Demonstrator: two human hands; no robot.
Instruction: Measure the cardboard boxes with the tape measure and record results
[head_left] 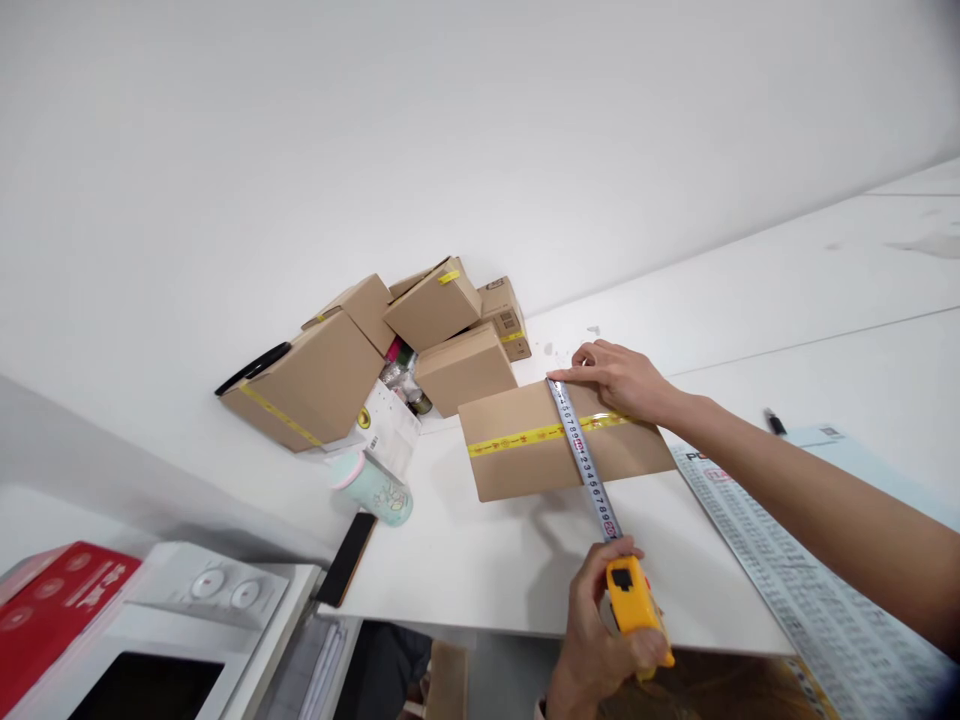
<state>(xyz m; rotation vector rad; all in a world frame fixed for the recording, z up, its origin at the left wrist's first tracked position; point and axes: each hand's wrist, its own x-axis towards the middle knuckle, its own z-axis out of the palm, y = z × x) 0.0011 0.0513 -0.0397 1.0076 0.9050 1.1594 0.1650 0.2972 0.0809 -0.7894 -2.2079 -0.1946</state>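
Observation:
My left hand (589, 630) is wrapped round the yellow case of a tape measure (634, 600) just beyond the table's front edge. Its silver blade (589, 470) is drawn out across the top of a cardboard box (517, 475) sealed with yellow printed tape. At the box's far edge, my right hand (619, 380) holds the blade's end, index finger stretched along it and the other fingers curled. The right palm and wrist cover part of the box's right side. Numbers up to about 20 show on the blade.
Several cardboard boxes (450, 310) are piled against the wall. Left of the measured box stand a mint tumbler (382, 495) and a dark flat object (350, 560). A printed sheet (795, 530) and black pen (775, 422) lie right. A white microwave (180, 640) is lower left.

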